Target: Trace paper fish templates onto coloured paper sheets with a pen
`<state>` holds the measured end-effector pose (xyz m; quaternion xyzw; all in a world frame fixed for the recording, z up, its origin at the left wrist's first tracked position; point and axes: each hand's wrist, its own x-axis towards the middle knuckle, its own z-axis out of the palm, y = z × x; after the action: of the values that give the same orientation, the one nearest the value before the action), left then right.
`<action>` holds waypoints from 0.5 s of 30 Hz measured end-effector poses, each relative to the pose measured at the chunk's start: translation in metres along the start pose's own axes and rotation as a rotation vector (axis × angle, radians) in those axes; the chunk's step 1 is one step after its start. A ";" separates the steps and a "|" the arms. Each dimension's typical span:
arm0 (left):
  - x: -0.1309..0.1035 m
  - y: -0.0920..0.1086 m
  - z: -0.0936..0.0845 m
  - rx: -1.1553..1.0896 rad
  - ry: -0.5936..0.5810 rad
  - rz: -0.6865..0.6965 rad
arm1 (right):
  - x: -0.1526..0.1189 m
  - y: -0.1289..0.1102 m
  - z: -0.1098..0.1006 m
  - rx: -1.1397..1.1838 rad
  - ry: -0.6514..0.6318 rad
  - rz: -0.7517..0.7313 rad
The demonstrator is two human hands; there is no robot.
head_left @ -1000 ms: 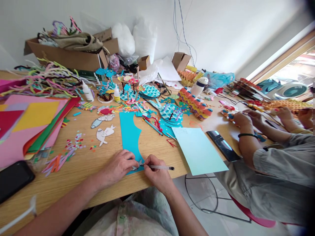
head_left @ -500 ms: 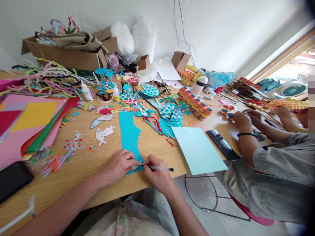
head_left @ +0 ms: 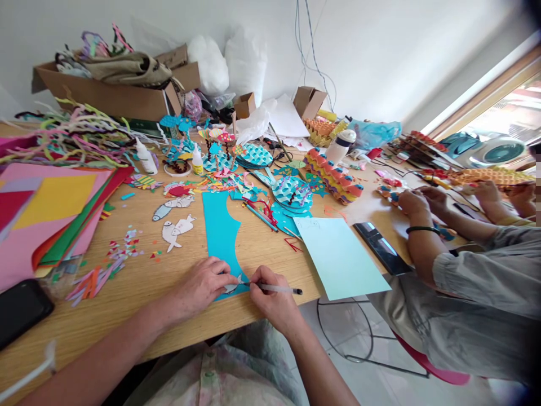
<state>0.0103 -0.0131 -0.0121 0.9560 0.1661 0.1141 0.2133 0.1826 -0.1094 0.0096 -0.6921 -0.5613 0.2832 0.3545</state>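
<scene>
A blue paper sheet (head_left: 220, 225) with a curved cut edge lies at the table's front edge. On its lower end is a small paper fish (head_left: 231, 288), pressed down under the fingertips of my left hand (head_left: 207, 283). My right hand (head_left: 273, 294) is closed around a pen (head_left: 281, 289), its tip on the blue sheet beside the fish's tail. More fish cutouts (head_left: 171, 234) rest on the wood to the left of the sheet. A pale green sheet (head_left: 342, 256) lies to the right of my right hand.
Coloured paper (head_left: 54, 208) and a black phone (head_left: 23, 310) are at the left. Glue bottles (head_left: 146, 157) and blue crafts (head_left: 291, 194) stand farther back. At the right, another person's hands (head_left: 416, 204) work beside a dark phone (head_left: 382, 248).
The view has shifted slightly. My right hand and the pen have moved a little to the right; my left hand stays on the fish.
</scene>
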 end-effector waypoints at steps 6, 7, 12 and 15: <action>0.002 0.002 -0.004 0.010 -0.034 0.010 | 0.000 -0.001 -0.001 -0.003 0.007 0.018; 0.003 0.002 -0.005 0.018 -0.041 0.012 | 0.000 -0.001 -0.001 -0.002 0.009 0.019; 0.004 0.001 -0.006 0.068 -0.062 0.039 | 0.000 -0.002 -0.002 0.005 0.016 0.021; 0.005 0.002 -0.007 0.080 -0.079 0.046 | 0.000 -0.002 -0.002 0.001 0.015 0.015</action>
<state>0.0132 -0.0099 -0.0041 0.9711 0.1401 0.0744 0.1786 0.1836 -0.1097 0.0124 -0.6984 -0.5532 0.2809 0.3567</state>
